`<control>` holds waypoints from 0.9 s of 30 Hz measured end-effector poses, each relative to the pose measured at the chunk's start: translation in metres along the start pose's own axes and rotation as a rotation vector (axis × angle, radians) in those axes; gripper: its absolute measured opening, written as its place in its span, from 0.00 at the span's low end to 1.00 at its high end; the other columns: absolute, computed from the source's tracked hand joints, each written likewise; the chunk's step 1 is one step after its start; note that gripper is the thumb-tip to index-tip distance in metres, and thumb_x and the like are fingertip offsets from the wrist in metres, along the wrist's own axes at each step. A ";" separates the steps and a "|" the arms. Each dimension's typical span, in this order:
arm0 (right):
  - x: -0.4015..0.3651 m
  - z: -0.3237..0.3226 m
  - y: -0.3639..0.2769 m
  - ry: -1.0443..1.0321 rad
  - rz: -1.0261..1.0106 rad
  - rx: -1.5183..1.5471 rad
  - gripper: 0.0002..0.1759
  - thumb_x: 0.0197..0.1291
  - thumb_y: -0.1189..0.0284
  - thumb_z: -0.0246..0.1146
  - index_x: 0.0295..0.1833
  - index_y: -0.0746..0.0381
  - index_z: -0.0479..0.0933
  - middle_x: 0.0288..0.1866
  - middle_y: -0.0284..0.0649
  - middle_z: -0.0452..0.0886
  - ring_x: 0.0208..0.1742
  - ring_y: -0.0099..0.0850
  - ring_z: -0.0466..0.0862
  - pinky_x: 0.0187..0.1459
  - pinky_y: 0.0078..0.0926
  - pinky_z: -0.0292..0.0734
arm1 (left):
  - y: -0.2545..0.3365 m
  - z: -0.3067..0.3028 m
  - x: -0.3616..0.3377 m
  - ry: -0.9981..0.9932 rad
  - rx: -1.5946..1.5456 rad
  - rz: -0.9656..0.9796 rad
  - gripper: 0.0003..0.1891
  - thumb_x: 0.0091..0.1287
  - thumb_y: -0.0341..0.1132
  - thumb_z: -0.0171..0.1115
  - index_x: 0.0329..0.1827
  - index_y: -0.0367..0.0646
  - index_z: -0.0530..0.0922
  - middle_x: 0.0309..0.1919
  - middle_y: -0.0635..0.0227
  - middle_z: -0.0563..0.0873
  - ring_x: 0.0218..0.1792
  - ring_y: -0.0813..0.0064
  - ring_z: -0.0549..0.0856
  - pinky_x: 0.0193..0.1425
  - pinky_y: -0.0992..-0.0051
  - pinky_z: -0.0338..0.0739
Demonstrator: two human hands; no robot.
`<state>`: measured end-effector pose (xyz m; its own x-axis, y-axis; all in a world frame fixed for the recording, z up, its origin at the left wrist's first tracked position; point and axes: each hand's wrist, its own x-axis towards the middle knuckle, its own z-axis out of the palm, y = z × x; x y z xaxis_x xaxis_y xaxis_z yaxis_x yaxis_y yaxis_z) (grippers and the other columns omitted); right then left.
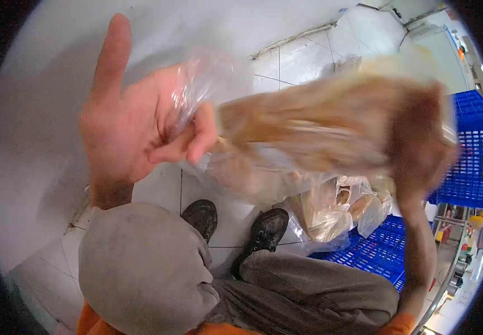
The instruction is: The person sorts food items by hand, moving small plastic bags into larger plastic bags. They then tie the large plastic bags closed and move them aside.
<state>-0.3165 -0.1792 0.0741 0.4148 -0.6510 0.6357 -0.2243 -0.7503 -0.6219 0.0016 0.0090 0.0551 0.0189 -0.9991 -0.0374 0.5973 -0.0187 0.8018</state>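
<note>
A clear plastic bag of what looks like bread (308, 128) hangs stretched between my two hands, smeared by motion. My left hand (141, 120) has its fingers curled around the gathered, loose plastic at one end, palm toward me and thumb sticking up. At the other end my right hand (420, 139) grips the filled part of the bag; its fingers are blurred. Below the held bag, more clear bags with brown contents (336, 209) lie piled in a blue plastic crate (375, 245).
Stacked blue crates (470, 151) stand at the right. A white wall or panel (35, 151) rises close on the left. White floor tiles (163, 192) surround my black shoes (266, 226). Shelving with small items (453, 234) is at the far right.
</note>
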 end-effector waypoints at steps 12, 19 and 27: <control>-0.003 0.212 0.012 -0.527 -0.993 0.346 0.23 0.53 0.62 0.71 0.56 0.48 0.80 0.50 0.40 0.83 0.43 0.41 0.86 0.42 0.37 0.83 | -0.001 0.002 -0.005 0.065 0.293 0.041 0.60 0.66 0.81 0.33 0.75 0.24 0.59 0.20 0.63 0.80 0.12 0.82 0.61 0.17 0.85 0.54; -0.046 0.207 0.016 -0.764 -0.930 -0.089 0.27 0.56 0.52 0.69 0.59 0.49 0.78 0.74 0.45 0.65 0.68 0.49 0.71 0.59 0.50 0.77 | -0.042 -0.028 -0.008 0.128 0.834 0.321 0.46 0.68 0.57 0.66 0.80 0.37 0.59 0.36 0.64 0.86 0.21 0.84 0.67 0.25 0.82 0.62; -0.029 0.213 0.013 -0.622 -0.188 0.135 0.28 0.56 0.60 0.71 0.59 0.62 0.74 0.64 0.47 0.74 0.64 0.53 0.72 0.65 0.43 0.71 | -0.056 -0.015 0.018 0.279 1.541 0.209 0.43 0.55 0.35 0.77 0.75 0.43 0.65 0.42 0.55 0.87 0.35 0.52 0.85 0.42 0.61 0.78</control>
<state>-0.1435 -0.1457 -0.0502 0.8769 -0.2925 0.3814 -0.0033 -0.7971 -0.6038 -0.0195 -0.0074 0.0011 0.2377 -0.9540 0.1825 -0.7868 -0.0789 0.6121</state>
